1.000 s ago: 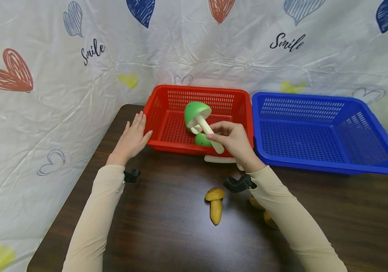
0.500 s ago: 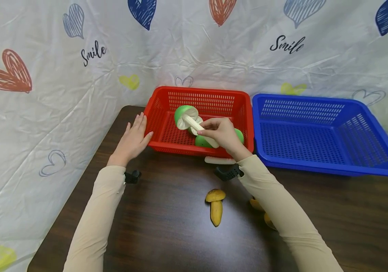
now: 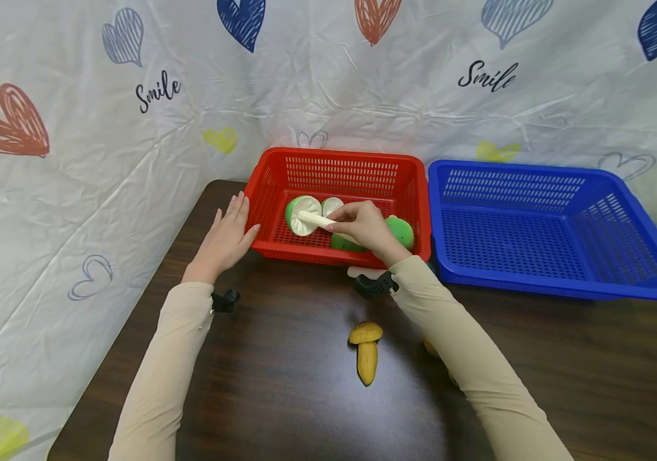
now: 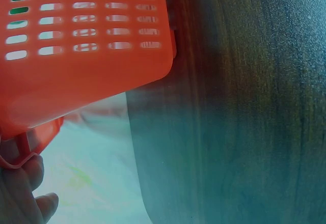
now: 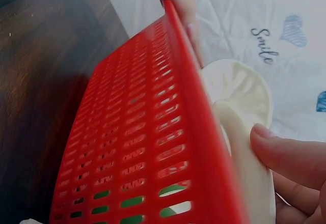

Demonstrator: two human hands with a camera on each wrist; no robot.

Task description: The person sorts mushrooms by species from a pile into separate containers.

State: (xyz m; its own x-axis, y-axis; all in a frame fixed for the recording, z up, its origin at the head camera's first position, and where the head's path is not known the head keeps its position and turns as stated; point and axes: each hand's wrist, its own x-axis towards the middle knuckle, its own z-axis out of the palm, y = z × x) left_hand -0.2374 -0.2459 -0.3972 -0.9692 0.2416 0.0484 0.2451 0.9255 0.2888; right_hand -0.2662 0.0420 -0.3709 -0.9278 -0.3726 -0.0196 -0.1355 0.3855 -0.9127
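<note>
My right hand pinches the pale stem of a green-capped mushroom inside the red basket. The mushroom's white underside faces up, its cap toward the basket's left side. In the right wrist view, the thumb and fingers hold the stem just past the red rim. Against the basket's left rim rests my left hand, its fingers straight. Another green mushroom lies at the basket's right, a green cap near its front wall, and a white underside shows behind; my right hand partly covers these.
A blue basket stands to the right of the red one. A yellow-brown mushroom lies on the dark table. Another brownish piece is mostly hidden by my right forearm. A pale stem-like piece lies before the red basket.
My right hand has moved left and down into the red basket with the green-capped mushroom, whose cap has turned underside up. The left hand stays at the rim.
</note>
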